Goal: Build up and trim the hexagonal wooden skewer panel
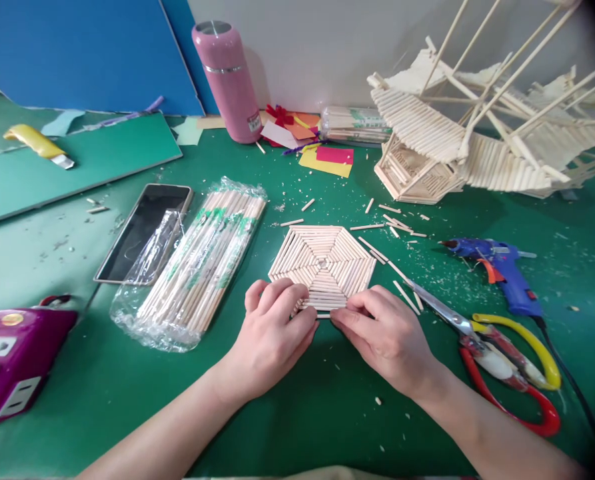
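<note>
A hexagonal panel of short wooden sticks (322,263) lies flat on the green table, its sticks laid in rings around a small centre. Along its near edge is a loose stick (323,316), with a narrow gap to the panel. My left hand (277,333) pinches the left end of that stick at the panel's near left corner. At the other end, my right hand (390,333) has thumb and fingers closed on the same stick, beside the near right corner. The fingertips partly hide both ends.
Scissors (497,360) and a blue glue gun (507,270) lie right. Left are bagged sticks (202,267), a phone (144,233) and a purple power socket (22,360). Behind stand a pink bottle (230,83) and a stick model (422,120). Cut sticks (397,223) lie scattered.
</note>
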Demonstrator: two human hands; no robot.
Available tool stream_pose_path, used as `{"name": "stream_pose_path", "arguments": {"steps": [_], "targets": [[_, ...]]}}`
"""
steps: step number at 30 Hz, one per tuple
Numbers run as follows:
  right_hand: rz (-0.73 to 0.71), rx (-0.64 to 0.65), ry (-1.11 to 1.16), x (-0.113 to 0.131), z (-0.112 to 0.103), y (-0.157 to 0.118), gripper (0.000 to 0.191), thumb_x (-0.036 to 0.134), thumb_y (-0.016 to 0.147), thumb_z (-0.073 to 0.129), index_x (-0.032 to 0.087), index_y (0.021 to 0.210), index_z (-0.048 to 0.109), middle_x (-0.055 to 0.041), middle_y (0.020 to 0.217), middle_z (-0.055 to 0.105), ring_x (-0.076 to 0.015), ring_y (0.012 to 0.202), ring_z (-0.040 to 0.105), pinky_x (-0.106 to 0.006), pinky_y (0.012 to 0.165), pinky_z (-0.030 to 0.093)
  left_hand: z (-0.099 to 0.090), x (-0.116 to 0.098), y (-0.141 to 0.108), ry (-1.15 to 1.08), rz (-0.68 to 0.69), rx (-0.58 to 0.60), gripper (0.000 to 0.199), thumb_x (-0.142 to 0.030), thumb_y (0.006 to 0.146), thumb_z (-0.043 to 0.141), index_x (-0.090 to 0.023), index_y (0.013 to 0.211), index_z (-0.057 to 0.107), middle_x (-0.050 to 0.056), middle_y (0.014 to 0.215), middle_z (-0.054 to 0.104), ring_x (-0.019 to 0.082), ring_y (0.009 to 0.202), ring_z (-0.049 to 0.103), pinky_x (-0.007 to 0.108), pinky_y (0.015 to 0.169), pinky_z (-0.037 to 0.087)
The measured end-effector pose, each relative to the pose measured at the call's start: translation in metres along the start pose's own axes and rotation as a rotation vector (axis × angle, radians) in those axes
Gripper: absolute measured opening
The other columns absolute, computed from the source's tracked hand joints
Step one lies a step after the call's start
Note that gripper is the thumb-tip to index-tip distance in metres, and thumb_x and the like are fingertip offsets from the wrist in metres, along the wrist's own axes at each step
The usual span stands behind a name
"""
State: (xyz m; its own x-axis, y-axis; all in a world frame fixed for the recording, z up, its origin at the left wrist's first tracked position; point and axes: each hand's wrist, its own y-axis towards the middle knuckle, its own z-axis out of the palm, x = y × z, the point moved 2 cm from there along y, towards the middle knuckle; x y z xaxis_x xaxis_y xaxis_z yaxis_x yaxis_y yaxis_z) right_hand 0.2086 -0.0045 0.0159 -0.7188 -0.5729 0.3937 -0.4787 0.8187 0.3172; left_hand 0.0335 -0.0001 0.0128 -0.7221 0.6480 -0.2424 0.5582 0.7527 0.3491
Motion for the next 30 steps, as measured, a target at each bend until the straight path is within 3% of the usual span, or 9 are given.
{"name": "stream_pose_path", "arguments": {"steps": [7, 11, 14, 20, 24, 30], "targets": [[0.047, -0.026, 0.11, -0.005, -0.005, 0.0, 0.019, 0.015, 0.084, 0.052, 0.019, 0.095, 0.067, -0.0053, 0.08, 0.061, -0.0171, 0.075, 0.054, -0.03, 0.067, 0.045, 0.002, 0.0, 0.001, -0.012, -0.026, -0.033, 0.012, -0.015, 0.083, 0.051, -0.02, 0.078, 0.061, 0.006, 0.091, 0.063, 0.023, 0.094, 0.052, 0.043, 0.084, 0.032], [0.266, -0.145, 0.338, -0.021, -0.015, -0.003, 0.022, 0.014, 0.087, 0.047, 0.018, 0.103, 0.061, -0.0067, 0.092, 0.062, -0.0176, 0.085, 0.059, -0.032, 0.073, 0.049, 0.003, 0.002, 0.002, -0.073, -0.025, 0.026, 0.011, -0.014, 0.084, 0.051, -0.019, 0.081, 0.06, 0.007, 0.093, 0.062, 0.022, 0.093, 0.054, 0.042, 0.082, 0.033], [0.378, -0.141, 0.435, -0.029, -0.017, -0.003, 0.021, 0.017, 0.088, 0.046, 0.02, 0.103, 0.061, -0.0054, 0.095, 0.064, -0.0168, 0.087, 0.06, -0.03, 0.074, 0.05, 0.004, 0.004, 0.002, -0.105, -0.022, 0.05, 0.01, -0.013, 0.084, 0.051, -0.018, 0.082, 0.059, 0.007, 0.094, 0.061, 0.022, 0.092, 0.055, 0.042, 0.082, 0.034], [0.38, -0.087, 0.407, -0.028, -0.014, -0.001, 0.019, 0.016, 0.086, 0.05, 0.02, 0.1, 0.062, -0.0044, 0.095, 0.065, -0.0167, 0.088, 0.06, -0.028, 0.073, 0.05, 0.004, 0.004, 0.001, -0.111, -0.021, 0.054, 0.01, -0.013, 0.084, 0.05, -0.018, 0.082, 0.059, 0.007, 0.095, 0.062, 0.022, 0.092, 0.054, 0.042, 0.082, 0.034], [0.392, -0.073, 0.409, -0.03, -0.012, -0.001, 0.019, 0.015, 0.084, 0.052, 0.019, 0.1, 0.061, -0.0026, 0.092, 0.064, -0.0126, 0.077, 0.059, -0.024, 0.069, 0.049, 0.004, 0.004, 0.001, -0.117, -0.019, 0.058, 0.01, -0.014, 0.084, 0.05, -0.018, 0.083, 0.059, 0.007, 0.095, 0.063, 0.023, 0.093, 0.054, 0.043, 0.084, 0.033], [0.398, -0.007, 0.414, -0.033, -0.014, -0.002, 0.026, 0.012, 0.079, 0.056, 0.019, 0.104, 0.059, -0.0027, 0.094, 0.061, -0.0131, 0.076, 0.056, -0.026, 0.071, 0.049, 0.006, 0.004, 0.002, -0.116, -0.018, 0.036, 0.009, -0.015, 0.084, 0.051, -0.018, 0.082, 0.059, 0.007, 0.095, 0.064, 0.024, 0.092, 0.054, 0.043, 0.082, 0.034]]}}
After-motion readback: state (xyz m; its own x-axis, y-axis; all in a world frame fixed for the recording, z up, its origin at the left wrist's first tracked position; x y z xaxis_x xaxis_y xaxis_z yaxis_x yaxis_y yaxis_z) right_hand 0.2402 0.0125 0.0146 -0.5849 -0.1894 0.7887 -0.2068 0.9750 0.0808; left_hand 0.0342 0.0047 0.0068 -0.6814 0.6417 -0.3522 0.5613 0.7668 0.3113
